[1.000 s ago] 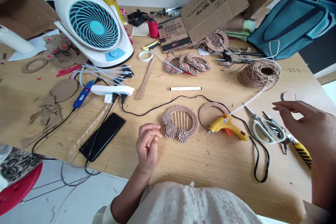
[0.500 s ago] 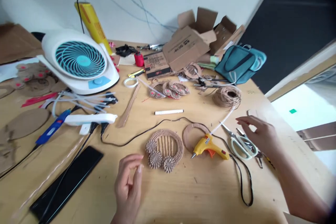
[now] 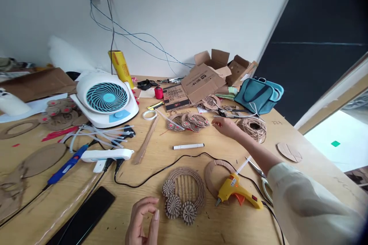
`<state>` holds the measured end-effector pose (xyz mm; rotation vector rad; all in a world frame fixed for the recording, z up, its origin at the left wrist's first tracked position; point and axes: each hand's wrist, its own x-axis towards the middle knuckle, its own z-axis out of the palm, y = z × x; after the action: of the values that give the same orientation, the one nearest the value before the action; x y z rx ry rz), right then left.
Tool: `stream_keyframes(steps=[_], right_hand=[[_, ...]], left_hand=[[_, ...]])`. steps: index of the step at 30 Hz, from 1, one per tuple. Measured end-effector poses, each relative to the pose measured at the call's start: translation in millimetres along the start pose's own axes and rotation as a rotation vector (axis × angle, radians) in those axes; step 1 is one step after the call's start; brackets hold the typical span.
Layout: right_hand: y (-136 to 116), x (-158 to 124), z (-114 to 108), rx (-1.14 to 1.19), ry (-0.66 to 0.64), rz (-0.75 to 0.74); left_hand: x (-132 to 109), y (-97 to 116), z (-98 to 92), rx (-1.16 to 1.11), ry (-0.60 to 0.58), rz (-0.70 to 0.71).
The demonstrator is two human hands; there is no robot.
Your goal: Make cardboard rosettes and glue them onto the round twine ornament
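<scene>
My left hand (image 3: 143, 220) hovers at the front of the table, fingers curved and thumb apart, with nothing in it. Just right of it lies a wreath (image 3: 198, 178) of coiled brown cord, with upright cords across its opening and several striped rosettes (image 3: 173, 206) along its lower left. My right hand (image 3: 224, 126) reaches across to the back, its fingers loosely bent and holding nothing I can see. Nearest its fingertips are small rosette pieces with red centres (image 3: 195, 122). A yellow glue gun (image 3: 238, 191) lies beside a cardboard ring (image 3: 211, 180), under my right forearm's side.
A ball of twine (image 3: 253, 128) sits behind my right forearm. Scissors (image 3: 267, 189) are partly hidden by my sleeve. A white marker (image 3: 188, 146), a black cable, a power strip (image 3: 107, 155), a fan (image 3: 106, 97), cardboard boxes (image 3: 204, 86) and a teal bag (image 3: 260, 95) occupy the table.
My right hand has moved from above the scissors to the back, left of the twine. The view has tilted upward, showing more wall. My left hand stays beside the wreath.
</scene>
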<state>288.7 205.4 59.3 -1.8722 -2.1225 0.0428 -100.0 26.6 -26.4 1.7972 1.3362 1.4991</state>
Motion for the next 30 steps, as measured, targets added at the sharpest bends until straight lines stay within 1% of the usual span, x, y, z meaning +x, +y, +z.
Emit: stream_keyframes(steps=[2,4,6,8,10,12,16,19,21,25,30], right_hand=[[-4,27,14,-0.01,-0.012,0.008],[-13,45,29,-0.014,-0.026,-0.024],[-25,55,42,-0.021,-0.044,-0.082],[-34,59,51,-0.046,-0.055,-0.131],[-37,59,55,-0.092,-0.053,-0.15],[-36,56,55,-0.147,-0.039,-0.138],[-37,39,50,-0.238,-0.031,-0.127],[-45,26,52,-0.282,-0.102,-0.168],[-50,22,57,-0.311,-0.168,-0.168],[-57,31,69,-0.359,-0.272,-0.079],[-58,42,74,-0.341,-0.329,0.065]], left_hand=[[-1,1,0.0,0.007,0.001,-0.003],[-1,2,-0.3,0.011,-0.005,-0.005],[-2,3,-0.7,0.005,-0.023,-0.011],[-2,4,-1.0,-0.009,-0.044,-0.023],[-3,5,-1.2,-0.027,-0.06,-0.04],[-3,6,-1.5,-0.051,-0.074,-0.044],[-3,10,-2.0,-0.091,-0.089,-0.05],[-3,14,-1.5,-0.108,-0.088,-0.068],[-2,16,-0.9,-0.119,-0.094,-0.06],[-1,18,0.0,-0.103,-0.101,-0.058],[0,17,-0.4,-0.095,-0.086,-0.047]])
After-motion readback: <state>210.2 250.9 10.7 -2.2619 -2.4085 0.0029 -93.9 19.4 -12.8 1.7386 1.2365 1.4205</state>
